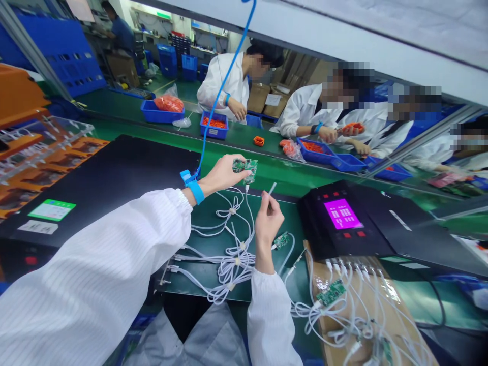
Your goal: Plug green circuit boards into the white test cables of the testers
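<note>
My left hand [225, 173], with a blue strap round its wrist, pinches a green circuit board [250, 169] above the bench. A white cable plug [247, 188] sits at the board's lower edge, its cable running down. Just right of it, my right hand [269, 217] is closed, fingertips around a thin white piece [273, 188] that sticks up; I cannot make out its exact kind. Bundled white cables [236, 262] lie on the green bench below both hands. Another small circuit board [282, 240] rests beside my right wrist, joined to cables.
A black tester with a lit purple screen [343, 213] stands to the right, cables plugged along its front. A further board [331, 293] lies on brown cardboard [324, 335]. At left is a black box [114, 188]. Co-workers sit across the conveyor behind blue bins [215, 132].
</note>
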Demonstrator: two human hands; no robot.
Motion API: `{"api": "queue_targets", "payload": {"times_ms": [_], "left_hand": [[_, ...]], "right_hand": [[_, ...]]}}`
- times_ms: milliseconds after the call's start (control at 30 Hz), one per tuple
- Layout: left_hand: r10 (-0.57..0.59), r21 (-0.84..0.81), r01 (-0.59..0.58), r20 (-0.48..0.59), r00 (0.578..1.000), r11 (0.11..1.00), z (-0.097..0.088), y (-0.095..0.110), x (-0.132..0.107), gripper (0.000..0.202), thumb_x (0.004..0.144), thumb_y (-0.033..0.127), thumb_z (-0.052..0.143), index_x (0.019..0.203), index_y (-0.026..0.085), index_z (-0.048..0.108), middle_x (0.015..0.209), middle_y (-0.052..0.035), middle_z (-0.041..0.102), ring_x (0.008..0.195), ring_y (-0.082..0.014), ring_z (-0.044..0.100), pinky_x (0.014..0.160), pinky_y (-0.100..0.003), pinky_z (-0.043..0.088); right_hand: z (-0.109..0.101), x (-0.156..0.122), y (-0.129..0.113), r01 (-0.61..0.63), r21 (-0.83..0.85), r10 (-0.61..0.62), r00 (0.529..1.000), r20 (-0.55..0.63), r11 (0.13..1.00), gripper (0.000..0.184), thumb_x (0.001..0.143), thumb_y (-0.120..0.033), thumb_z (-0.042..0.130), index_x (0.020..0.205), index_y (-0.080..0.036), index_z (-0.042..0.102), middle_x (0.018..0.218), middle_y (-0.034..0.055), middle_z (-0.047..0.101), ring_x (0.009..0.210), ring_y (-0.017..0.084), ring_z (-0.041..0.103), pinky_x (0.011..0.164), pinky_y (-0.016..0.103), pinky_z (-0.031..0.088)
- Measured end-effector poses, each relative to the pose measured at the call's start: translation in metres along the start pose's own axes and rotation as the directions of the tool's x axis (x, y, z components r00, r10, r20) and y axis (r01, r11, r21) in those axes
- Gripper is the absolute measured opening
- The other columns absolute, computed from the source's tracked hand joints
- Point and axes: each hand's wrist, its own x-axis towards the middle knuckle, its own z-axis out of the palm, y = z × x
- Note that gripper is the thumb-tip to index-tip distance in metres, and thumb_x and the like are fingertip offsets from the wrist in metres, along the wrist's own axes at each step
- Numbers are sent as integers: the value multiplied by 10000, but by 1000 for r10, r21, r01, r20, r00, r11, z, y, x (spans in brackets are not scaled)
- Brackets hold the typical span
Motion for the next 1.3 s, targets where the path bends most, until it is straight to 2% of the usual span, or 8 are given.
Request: {"api": "queue_targets", "payload": {"times_ms": [100, 267, 400, 500, 600, 800, 1000, 1300], "left_hand": [[193, 129, -197, 47, 980, 972, 3, 1, -3, 190, 849, 250, 731, 1015, 179, 668, 845, -15, 683, 775, -177, 598, 758, -299, 419], [299, 193, -337, 199, 933, 922, 16, 7, -8, 49, 871, 172, 648, 919, 181, 655, 879, -39, 686, 789, -186, 597, 747, -297, 401], [361, 270, -420, 241, 901, 866, 23, 7, -10, 64, 928, 201, 609, 961, 182, 662, 937, -62, 691, 845, -204, 612, 767, -309, 406], [366, 311, -428, 240, 899, 849, 25, 6, -11, 112, 947, 213, 606, 1031, 177, 670, 972, -72, 696, 858, -210, 615, 767, -315, 407], [349, 334, -412, 235, 907, 848, 26, 7, -12, 129, 949, 215, 608, 1055, 182, 673, 969, -70, 694, 858, -212, 614, 760, -314, 404], [325, 389, -394, 233, 917, 833, 31, 11, -16, 125, 958, 238, 610, 1046, 189, 685, 959, -71, 688, 860, -217, 621, 710, -309, 389], [307, 472, -380, 226, 924, 796, 33, 13, -18, 130, 970, 247, 615, 1046, 176, 694, 947, -68, 690, 836, -212, 637, 669, -304, 391], [267, 584, -424, 340, 902, 692, 34, 20, -21, 173, 975, 172, 605, 1121, 119, 681, 1064, -109, 720, 934, -243, 710, 719, -312, 483]], "right_hand": [[-8, 0, -9, 50, 6, -49, 999, -10, 999, 469, 981, -506, 601, 1245, -133, 705, 1059, 128, 770, 949, 230, 751, 937, 415, 578], [-9, -5, -28, 217, -83, -213, 975, 57, 973, 395, 1029, -482, 549, 1239, -204, 736, 933, 57, 735, 758, 170, 700, 805, 347, 579], [-10, -10, -33, 264, -159, -266, 964, 12, 951, 378, 1038, -467, 539, 1198, -214, 770, 835, 37, 691, 665, 154, 645, 711, 324, 559], [-12, -14, -31, 254, -118, -260, 965, -37, 960, 368, 1026, -432, 566, 1281, -223, 731, 944, 57, 704, 654, 142, 658, 685, 326, 569], [-13, -15, -33, 275, -106, -280, 959, -39, 956, 331, 1025, -409, 563, 1236, -229, 745, 1040, 79, 720, 677, 140, 660, 689, 334, 575], [-6, -14, -47, 299, -184, -320, 943, -94, 936, 291, 995, -431, 623, 1061, -200, 787, 914, 66, 693, 689, 140, 594, 661, 318, 544], [-1, -14, -47, 305, -157, -329, 930, -161, 939, 257, 1002, -380, 614, 1060, -192, 780, 928, 65, 686, 821, 166, 683, 753, 339, 600], [4, -9, -45, 328, -106, -342, 924, -169, 939, 186, 986, -320, 638, 991, -169, 747, 958, 59, 697, 907, 169, 721, 855, 356, 625]]}}
